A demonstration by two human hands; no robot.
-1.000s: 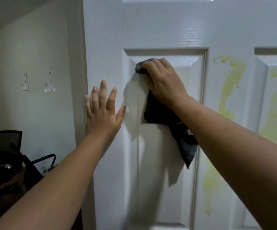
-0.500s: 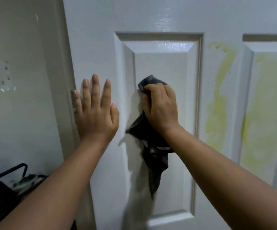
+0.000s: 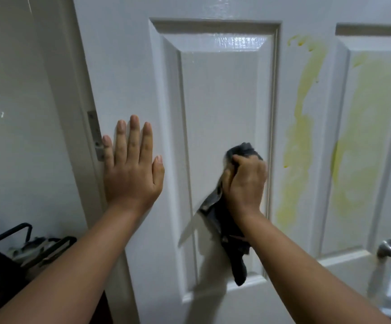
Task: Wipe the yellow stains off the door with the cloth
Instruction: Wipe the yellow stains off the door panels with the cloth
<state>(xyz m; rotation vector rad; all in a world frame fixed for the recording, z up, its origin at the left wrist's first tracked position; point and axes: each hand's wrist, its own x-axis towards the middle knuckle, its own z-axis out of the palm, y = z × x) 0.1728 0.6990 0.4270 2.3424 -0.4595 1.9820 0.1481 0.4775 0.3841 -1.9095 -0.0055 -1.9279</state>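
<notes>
Within the last second the right hand (image 3: 244, 181) had dragged the dark cloth (image 3: 222, 216) from the top of the left panel down to its lower half — that panel looked clean, while the yellow stains (image 3: 304, 127) on the door (image 3: 224, 101) to the right remained untouched. Its fingers (image 3: 241, 161) were curled tight round the cloth, pressing it to the panel. The left hand (image 3: 132, 169) lay flat, fingers spread open, bracing beside the hinge (image 3: 95, 136).
</notes>
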